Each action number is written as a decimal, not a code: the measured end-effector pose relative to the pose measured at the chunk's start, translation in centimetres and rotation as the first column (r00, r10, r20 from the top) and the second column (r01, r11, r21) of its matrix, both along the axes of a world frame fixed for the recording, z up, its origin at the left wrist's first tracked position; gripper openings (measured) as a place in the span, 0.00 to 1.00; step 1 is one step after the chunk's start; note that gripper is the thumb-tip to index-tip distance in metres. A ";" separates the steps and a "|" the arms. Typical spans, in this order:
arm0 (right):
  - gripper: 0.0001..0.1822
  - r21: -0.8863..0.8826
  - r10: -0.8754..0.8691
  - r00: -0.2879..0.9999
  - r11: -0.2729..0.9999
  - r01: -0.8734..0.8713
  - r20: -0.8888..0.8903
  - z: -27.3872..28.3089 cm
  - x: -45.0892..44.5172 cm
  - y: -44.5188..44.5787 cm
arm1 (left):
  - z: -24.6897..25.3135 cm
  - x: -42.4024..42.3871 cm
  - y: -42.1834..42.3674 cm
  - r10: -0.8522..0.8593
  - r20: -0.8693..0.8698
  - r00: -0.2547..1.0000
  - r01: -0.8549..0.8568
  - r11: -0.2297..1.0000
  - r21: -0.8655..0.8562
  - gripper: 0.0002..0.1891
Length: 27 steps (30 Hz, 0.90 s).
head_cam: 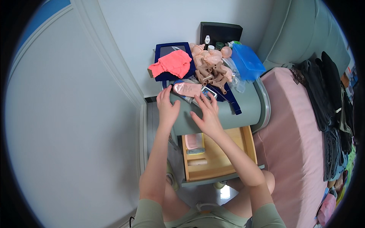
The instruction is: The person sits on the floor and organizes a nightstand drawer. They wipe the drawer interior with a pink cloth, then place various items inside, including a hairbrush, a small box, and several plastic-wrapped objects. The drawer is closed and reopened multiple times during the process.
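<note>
A pink tube with a dark cap and printed writing lies across the front of the pile on a grey-green nightstand. My left hand is at its capped end, thumb spread from the fingers. Over its other end reaches my right hand, fingers apart, beside a small white-framed case with blue bits inside. Whether the fingertips touch the tube is hard to tell. Beneath my right forearm, the pulled-out wooden drawer holds a pink comb and a beige cylinder.
Behind the tube are a coral cloth on a dark blue case, brown branched tubes, pale pink plastic pieces and a translucent blue box. A pink-covered bed with folded dark clothes stands right; a white door left.
</note>
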State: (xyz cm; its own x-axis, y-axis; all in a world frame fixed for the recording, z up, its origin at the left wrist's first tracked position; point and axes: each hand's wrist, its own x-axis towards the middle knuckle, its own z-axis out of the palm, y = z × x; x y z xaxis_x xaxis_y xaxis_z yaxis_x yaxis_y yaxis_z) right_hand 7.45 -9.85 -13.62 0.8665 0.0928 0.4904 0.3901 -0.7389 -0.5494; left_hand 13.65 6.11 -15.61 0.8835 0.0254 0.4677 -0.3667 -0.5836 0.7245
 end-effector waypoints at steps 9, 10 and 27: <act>0.33 0.245 0.061 0.998 0.967 -0.067 0.034 0.4 -1.0 -0.2 | 1.6 -1.7 -0.1 -0.078 -0.085 0.993 0.027 0.871 -0.490 0.30; 0.32 0.319 0.081 0.996 0.944 -0.084 0.020 0.6 -1.3 -0.1 | 1.6 -2.0 -0.3 -0.086 -0.059 0.995 0.042 0.846 -0.532 0.30; 0.27 0.648 0.106 0.992 0.752 -0.124 0.067 2.1 -8.4 -4.1 | 2.3 -10.9 -2.2 -0.517 -0.301 0.801 0.186 0.693 -0.696 0.15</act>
